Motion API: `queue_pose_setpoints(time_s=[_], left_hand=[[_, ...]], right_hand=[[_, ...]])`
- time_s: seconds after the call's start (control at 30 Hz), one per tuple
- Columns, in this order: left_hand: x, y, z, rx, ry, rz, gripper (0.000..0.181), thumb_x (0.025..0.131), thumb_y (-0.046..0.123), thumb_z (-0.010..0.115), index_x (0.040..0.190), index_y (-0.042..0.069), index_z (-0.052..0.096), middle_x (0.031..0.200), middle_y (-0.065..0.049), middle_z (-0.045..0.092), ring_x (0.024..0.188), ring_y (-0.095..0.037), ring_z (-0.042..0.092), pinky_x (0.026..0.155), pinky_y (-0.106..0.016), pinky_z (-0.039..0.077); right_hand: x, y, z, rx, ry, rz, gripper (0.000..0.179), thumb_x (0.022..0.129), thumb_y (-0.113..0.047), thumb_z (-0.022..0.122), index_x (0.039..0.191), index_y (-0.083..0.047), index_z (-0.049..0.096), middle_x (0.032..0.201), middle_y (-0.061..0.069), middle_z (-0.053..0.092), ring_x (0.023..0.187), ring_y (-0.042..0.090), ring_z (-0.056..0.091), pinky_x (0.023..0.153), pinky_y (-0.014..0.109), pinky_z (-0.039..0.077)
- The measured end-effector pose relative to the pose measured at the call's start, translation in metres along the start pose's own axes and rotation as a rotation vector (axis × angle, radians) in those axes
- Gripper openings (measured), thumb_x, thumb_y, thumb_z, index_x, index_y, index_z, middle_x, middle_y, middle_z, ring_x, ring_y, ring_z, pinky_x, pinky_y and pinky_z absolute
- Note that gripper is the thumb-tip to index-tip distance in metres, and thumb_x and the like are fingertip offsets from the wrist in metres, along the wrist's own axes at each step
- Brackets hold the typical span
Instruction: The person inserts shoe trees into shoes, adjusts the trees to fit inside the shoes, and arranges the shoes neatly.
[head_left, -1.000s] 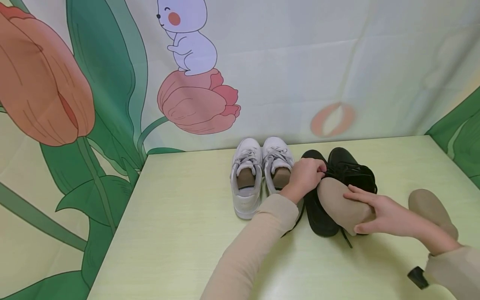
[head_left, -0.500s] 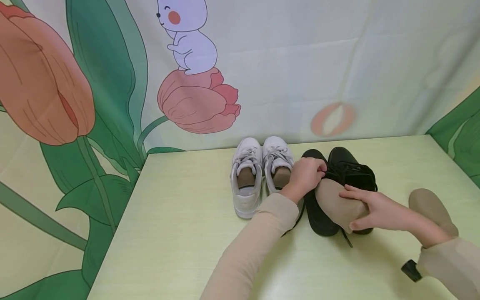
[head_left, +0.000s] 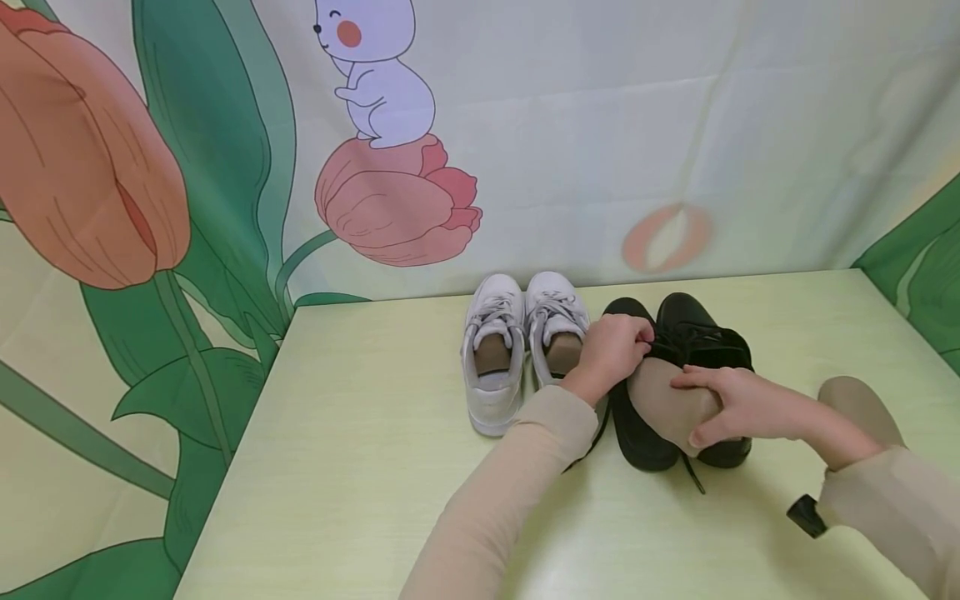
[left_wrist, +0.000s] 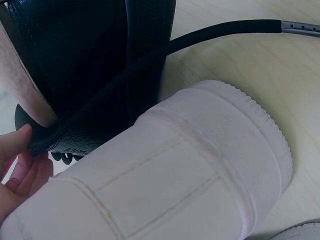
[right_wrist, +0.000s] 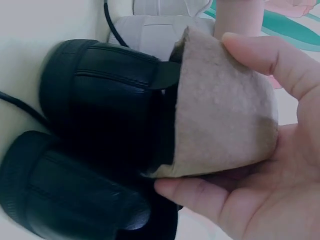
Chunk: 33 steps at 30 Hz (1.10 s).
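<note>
Two black lace-up shoes stand side by side, the left one (head_left: 641, 442) and the right one (head_left: 684, 312). My left hand (head_left: 611, 350) pinches the tongue (left_wrist: 42, 137) of the left black shoe at its opening. A loose black lace (left_wrist: 215, 31) trails across that shoe. With thumb and fingers, my right hand (head_left: 738, 404) grips a beige moulded shoe insert (head_left: 663, 396) by its rear part. The insert slants over the left shoe's opening, its front end toward the toe. How far its tip reaches inside is hidden.
A pair of white sneakers, left (head_left: 491, 408) and right (head_left: 555, 304), stands just left, with brown inserts inside. A second beige insert (head_left: 855, 400) lies at the right on the pale tabletop (head_left: 360, 467). A printed cloth (head_left: 547, 167) hangs behind.
My right hand has moved left and slightly forward, bringing the beige insert farther over the left black shoe. The left hand keeps its hold in the same place.
</note>
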<state>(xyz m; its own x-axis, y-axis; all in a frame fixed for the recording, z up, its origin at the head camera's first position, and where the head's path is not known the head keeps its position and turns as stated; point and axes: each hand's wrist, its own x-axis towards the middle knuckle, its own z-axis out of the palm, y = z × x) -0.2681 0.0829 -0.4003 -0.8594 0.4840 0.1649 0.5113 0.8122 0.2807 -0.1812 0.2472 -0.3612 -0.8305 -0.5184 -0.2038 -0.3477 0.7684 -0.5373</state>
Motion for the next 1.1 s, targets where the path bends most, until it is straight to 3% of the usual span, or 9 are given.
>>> queue_pose_setpoints(time_s=[0.1,0.23,0.37,0.57,1.1], left_hand=[[0.0,0.0,0.0,-0.003,0.003,0.003,0.008,0.084,0.024,0.06,0.088,0.024,0.067,0.088,0.011,0.065,0.08,-0.006,0.059,0.068,-0.018,0.046],[0.0,-0.001,0.0,-0.007,0.001,0.003,0.008,0.084,0.024,0.06,0.088,0.024,0.067,0.088,0.011,0.065,0.08,-0.007,0.059,0.068,-0.018,0.046],[0.0,0.0,0.0,-0.001,-0.013,-0.006,0.009,0.084,0.025,0.059,0.089,0.025,0.067,0.09,0.012,0.065,0.081,-0.007,0.059,0.068,-0.018,0.045],[0.001,0.0,0.0,0.013,-0.023,-0.012,0.009,0.085,0.026,0.059,0.089,0.026,0.066,0.091,0.012,0.064,0.082,-0.007,0.059,0.069,-0.018,0.046],[0.001,0.0,0.0,0.008,-0.025,-0.007,0.009,0.084,0.027,0.059,0.089,0.026,0.067,0.09,0.012,0.065,0.08,-0.007,0.059,0.068,-0.017,0.045]], right_hand=[[0.005,-0.004,-0.005,0.002,-0.036,0.021,0.07,0.063,-0.029,0.072,0.123,0.001,0.049,0.13,0.032,0.037,0.097,0.028,0.052,0.07,0.027,0.042],[0.011,-0.007,-0.01,0.003,-0.074,0.045,0.069,0.062,-0.027,0.071,0.121,0.001,0.05,0.113,0.02,0.055,0.076,0.014,0.047,0.063,0.024,0.04],[0.016,-0.01,-0.014,0.012,-0.1,0.054,0.069,0.06,-0.025,0.07,0.12,0.002,0.05,0.101,0.009,0.06,0.079,0.014,0.046,0.066,0.026,0.04],[0.021,-0.011,-0.019,0.012,-0.115,0.067,0.067,0.06,-0.024,0.069,0.12,0.001,0.052,0.115,0.013,0.056,0.083,0.015,0.048,0.069,0.027,0.041],[0.037,-0.008,-0.026,0.025,-0.173,0.046,0.063,0.065,-0.027,0.068,0.118,0.002,0.053,0.114,0.012,0.058,0.089,0.014,0.053,0.075,0.028,0.043]])
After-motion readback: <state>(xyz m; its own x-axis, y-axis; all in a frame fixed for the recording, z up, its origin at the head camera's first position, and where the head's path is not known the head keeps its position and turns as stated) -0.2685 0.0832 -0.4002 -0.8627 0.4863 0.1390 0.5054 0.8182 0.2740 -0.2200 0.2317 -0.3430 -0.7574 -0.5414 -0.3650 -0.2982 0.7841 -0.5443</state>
